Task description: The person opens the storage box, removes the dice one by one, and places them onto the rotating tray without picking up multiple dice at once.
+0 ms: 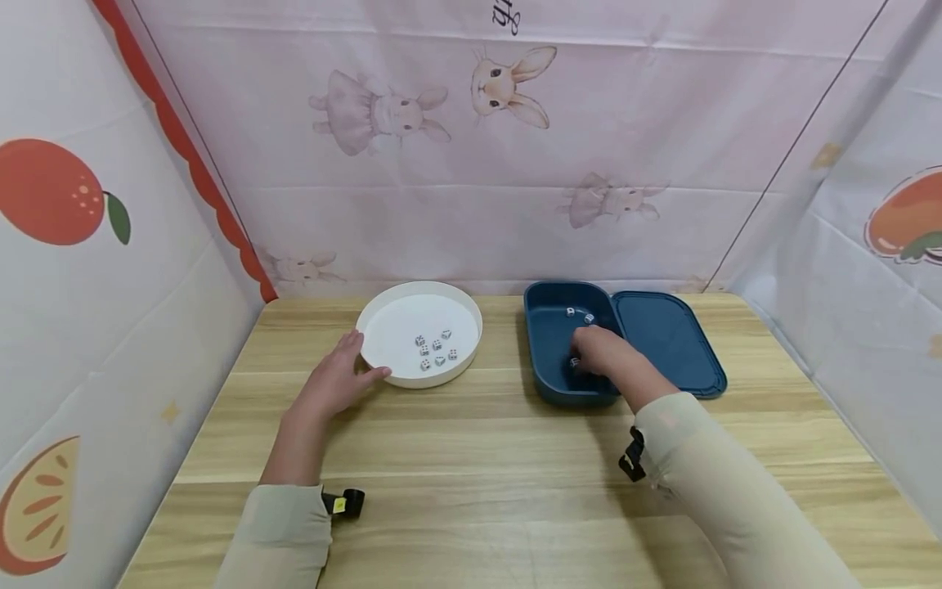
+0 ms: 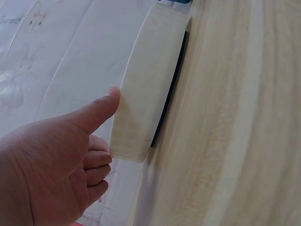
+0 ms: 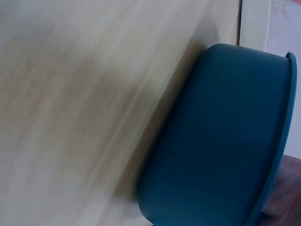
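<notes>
A round white tray (image 1: 390,315) with several white dice (image 1: 424,350) in it stands on the table. My left hand (image 1: 340,378) touches the tray's outer left side with thumb and fingertips. In the left wrist view the thumb of the left hand (image 2: 61,155) rests on the tray's wall (image 2: 146,89). My right hand (image 1: 607,356) reaches down into a dark blue box (image 1: 545,343). Its fingertips are hidden, so I cannot tell whether they pinch anything. One die (image 1: 575,361) shows beside these fingers, and two dice (image 1: 579,315) lie farther back in the box.
A dark blue lid (image 1: 670,339) lies flat against the right side of the box. All of this rests on a wooden table (image 1: 471,483). Behind it hangs a pink cloth (image 1: 456,229) with rabbit prints, and printed white cloths flank both sides.
</notes>
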The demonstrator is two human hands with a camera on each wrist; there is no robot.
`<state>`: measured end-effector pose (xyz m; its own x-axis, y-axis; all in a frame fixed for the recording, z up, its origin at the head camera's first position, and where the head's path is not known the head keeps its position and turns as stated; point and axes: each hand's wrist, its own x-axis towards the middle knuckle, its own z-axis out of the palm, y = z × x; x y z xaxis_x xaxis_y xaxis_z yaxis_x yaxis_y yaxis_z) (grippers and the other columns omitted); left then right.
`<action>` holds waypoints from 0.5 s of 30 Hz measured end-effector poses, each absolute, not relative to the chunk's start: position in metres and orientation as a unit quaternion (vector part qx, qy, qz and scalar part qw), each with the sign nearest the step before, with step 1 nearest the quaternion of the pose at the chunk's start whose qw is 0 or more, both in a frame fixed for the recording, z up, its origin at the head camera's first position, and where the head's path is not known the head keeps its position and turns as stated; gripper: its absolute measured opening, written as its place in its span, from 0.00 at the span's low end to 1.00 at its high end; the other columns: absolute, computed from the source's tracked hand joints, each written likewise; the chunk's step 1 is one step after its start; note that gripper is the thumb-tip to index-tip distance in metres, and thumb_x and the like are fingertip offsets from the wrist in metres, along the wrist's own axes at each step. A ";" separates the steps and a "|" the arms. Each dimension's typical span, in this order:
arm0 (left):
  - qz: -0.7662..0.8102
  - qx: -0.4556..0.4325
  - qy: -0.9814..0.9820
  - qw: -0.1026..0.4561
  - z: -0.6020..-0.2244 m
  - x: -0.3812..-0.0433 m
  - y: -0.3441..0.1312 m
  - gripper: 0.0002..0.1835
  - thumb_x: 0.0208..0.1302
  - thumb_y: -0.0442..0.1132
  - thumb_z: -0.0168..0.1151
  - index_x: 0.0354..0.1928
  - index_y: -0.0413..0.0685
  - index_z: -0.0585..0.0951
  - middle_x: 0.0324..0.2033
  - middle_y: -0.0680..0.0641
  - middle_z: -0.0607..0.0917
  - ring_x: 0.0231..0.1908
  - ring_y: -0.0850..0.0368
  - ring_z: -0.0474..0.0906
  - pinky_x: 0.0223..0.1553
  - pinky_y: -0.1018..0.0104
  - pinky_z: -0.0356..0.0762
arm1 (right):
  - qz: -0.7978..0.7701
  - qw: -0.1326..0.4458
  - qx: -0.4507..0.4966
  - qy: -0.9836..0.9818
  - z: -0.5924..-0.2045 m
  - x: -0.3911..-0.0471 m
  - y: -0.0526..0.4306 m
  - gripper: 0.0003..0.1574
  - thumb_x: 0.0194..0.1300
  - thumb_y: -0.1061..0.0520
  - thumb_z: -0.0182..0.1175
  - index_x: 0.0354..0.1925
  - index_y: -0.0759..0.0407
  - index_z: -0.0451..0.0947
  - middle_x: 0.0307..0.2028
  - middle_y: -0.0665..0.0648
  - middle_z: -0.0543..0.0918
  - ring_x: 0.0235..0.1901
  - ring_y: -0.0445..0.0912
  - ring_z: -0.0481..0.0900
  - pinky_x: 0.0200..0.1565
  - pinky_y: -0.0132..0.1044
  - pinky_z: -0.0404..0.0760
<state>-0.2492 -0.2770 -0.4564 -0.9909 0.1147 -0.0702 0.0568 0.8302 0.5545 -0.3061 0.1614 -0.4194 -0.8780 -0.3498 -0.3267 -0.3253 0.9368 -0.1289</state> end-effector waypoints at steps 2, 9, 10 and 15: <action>0.288 0.045 0.955 0.052 -0.457 -0.249 -0.278 0.52 0.65 0.61 0.61 0.77 0.41 0.48 0.77 0.37 0.46 0.77 0.39 0.40 0.74 0.39 0.46 | -0.026 0.182 -0.180 0.966 -0.418 -0.307 0.160 0.09 0.60 0.61 0.68 0.41 0.61 0.86 0.36 0.56 0.86 0.32 0.46 0.80 0.39 0.41 0.83; 0.291 0.043 0.954 0.054 -0.458 -0.250 -0.278 0.51 0.65 0.61 0.61 0.77 0.40 0.48 0.77 0.37 0.46 0.77 0.39 0.40 0.74 0.39 0.45 | 0.000 0.198 -0.193 0.961 -0.416 -0.316 0.156 0.09 0.56 0.57 0.73 0.35 0.60 0.84 0.30 0.53 0.84 0.30 0.45 0.79 0.36 0.39 0.83; 0.291 0.042 0.954 0.054 -0.458 -0.251 -0.277 0.51 0.65 0.61 0.61 0.77 0.40 0.48 0.77 0.37 0.46 0.77 0.39 0.40 0.74 0.39 0.45 | 0.002 0.198 -0.194 0.961 -0.416 -0.318 0.155 0.10 0.55 0.57 0.74 0.35 0.60 0.84 0.30 0.53 0.84 0.30 0.45 0.79 0.36 0.39 0.83; 0.290 0.041 0.955 0.051 -0.457 -0.251 -0.277 0.51 0.65 0.61 0.61 0.77 0.39 0.49 0.77 0.37 0.46 0.77 0.39 0.40 0.74 0.39 0.45 | 0.009 0.203 -0.192 0.960 -0.418 -0.324 0.154 0.12 0.54 0.56 0.74 0.36 0.60 0.83 0.32 0.54 0.84 0.31 0.46 0.79 0.38 0.40 0.83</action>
